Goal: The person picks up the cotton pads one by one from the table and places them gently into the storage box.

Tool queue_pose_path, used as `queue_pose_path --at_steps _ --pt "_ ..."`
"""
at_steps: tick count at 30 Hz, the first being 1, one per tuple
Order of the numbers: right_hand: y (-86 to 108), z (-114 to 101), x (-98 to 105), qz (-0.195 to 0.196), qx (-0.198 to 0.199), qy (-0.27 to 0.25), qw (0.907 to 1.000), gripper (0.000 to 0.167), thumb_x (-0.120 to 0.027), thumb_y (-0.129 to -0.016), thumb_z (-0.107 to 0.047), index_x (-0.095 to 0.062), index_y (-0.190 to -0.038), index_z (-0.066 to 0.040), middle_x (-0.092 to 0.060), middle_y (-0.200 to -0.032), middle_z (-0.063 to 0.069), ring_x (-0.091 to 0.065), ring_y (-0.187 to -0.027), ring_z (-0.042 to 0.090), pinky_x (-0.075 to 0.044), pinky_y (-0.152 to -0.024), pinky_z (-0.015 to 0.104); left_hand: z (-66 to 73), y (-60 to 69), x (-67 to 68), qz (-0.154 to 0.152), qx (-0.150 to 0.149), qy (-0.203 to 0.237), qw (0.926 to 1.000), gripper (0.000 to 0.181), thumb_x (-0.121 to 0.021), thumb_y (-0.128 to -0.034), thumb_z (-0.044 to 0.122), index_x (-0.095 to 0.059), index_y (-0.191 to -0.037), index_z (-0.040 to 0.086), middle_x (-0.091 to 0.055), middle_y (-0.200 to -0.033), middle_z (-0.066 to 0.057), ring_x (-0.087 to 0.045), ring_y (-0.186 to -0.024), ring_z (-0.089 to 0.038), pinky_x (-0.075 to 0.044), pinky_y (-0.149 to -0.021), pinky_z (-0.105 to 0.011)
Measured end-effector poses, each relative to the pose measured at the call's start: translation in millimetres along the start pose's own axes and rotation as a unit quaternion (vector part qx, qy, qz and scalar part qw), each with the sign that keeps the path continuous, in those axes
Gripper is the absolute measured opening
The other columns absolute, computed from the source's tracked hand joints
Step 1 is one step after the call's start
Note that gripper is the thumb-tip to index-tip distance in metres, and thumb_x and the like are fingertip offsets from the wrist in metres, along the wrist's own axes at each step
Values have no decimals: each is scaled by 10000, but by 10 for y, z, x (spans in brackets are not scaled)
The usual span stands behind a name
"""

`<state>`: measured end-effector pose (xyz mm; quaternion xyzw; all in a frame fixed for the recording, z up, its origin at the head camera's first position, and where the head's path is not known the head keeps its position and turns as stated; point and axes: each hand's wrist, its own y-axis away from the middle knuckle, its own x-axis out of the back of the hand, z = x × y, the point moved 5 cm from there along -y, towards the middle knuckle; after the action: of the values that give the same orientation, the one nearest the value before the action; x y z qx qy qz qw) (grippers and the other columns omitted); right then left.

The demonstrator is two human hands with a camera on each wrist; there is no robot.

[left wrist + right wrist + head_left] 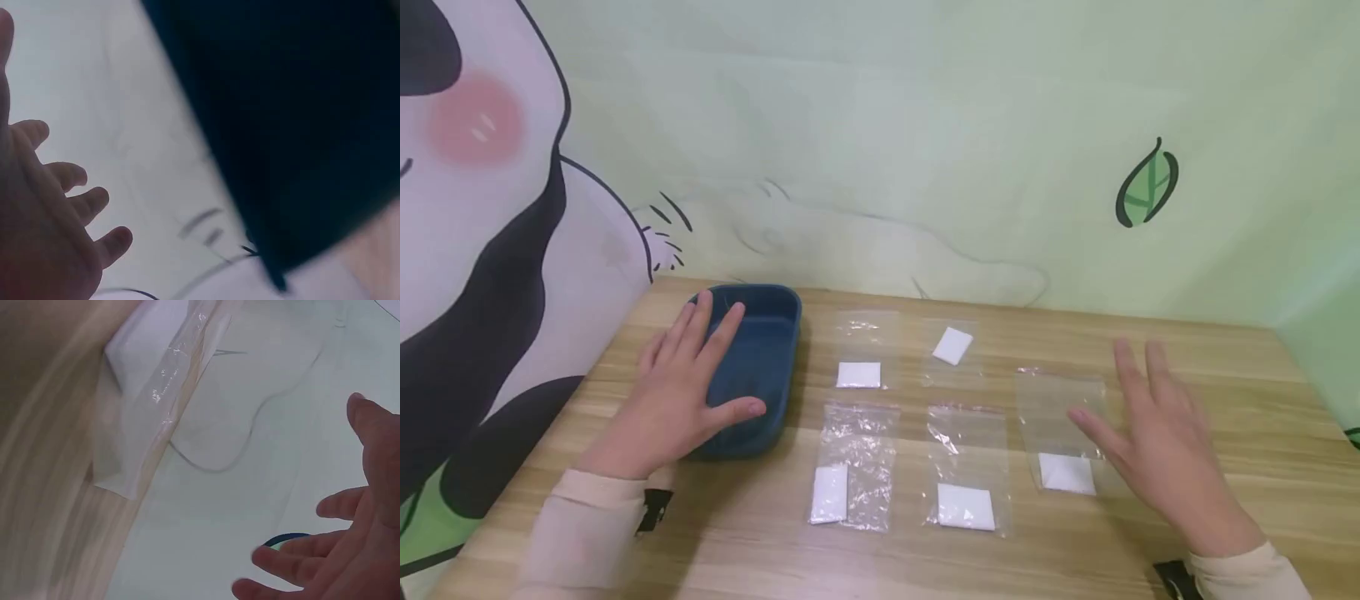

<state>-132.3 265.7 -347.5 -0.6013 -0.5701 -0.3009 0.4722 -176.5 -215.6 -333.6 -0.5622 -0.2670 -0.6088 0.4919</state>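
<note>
My left hand [677, 392], fingers spread, hovers over the left side of a dark blue tray [792, 367] and holds nothing. Near the rightmost clear zip bag [1051, 417], my right hand [1165, 450] is held with its fingers extended and nothing in its grasp. That bag has a folded white piece [1067, 473] at its bottom. Several similar bags lie flat between the hands, each with a white piece inside: a back left bag [868, 337], a back middle bag [938, 375], a crinkled front left bag [868, 467] and a front middle bag [970, 442].
A wooden table [1225, 392] carries everything. Behind it hangs a pale green cloth backdrop [925, 150] with a printed panda at the left and a leaf at the right. The tray stands close to the table's left edge, near the backdrop.
</note>
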Motion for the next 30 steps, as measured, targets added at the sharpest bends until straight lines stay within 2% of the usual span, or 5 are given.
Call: queue_pose_path --at_steps 7,12,17,21,30 --pt "106 236 -97 -910 -409 -352 9944 825 -535 -1041 -458 -149 -1603 7 -239 -1551 378 -248 -1365 618 -216 -1001 792 -582 192 -193 -680 776 511 9933 1117 -700 -894 578 36 -1634 179 163 -1664 -137 -31 -1498 -473 -139 -1061 -763" --pt "149 403 -184 -1320 -523 -284 9895 786 -553 -1044 -408 -249 -1528 132 -301 -1488 422 -305 -1315 639 -274 -1006 757 -826 367 -279 -1247 1152 746 9827 1163 -670 -923 568 144 -1592 77 211 -1631 -195 -189 -1403 -601 -296 -1020 -723" --pt "150 481 -270 -1579 -619 -314 9850 794 -588 -1027 -413 -301 -1489 165 -295 -1483 429 -337 -1301 630 -313 -1009 730 -892 448 -328 -1593 1215 972 9749 1196 -670 -930 549 215 -1560 50 232 -1620 -208 -194 -1391 -613 -317 -1012 -719" --pt "140 507 -297 -1676 -619 -284 9835 826 -585 -1022 -439 -306 -1464 201 -310 -1468 433 -342 -1301 626 -317 -1018 716 -878 431 -308 -1563 1097 1247 9736 1259 -745 -885 510 223 -1563 77 237 -1626 -181 -166 -1411 -599 -279 -1030 -728" --pt "135 519 -314 -1682 -778 -327 9821 774 -636 -980 -483 -475 -1366 168 -566 -1254 401 -515 -1155 608 -446 -878 699 -866 410 -279 -1472 966 1497 9729 1342 -822 -814 477 215 -1567 76 234 -1623 -194 -87 -1428 -594 -222 -1050 -738"
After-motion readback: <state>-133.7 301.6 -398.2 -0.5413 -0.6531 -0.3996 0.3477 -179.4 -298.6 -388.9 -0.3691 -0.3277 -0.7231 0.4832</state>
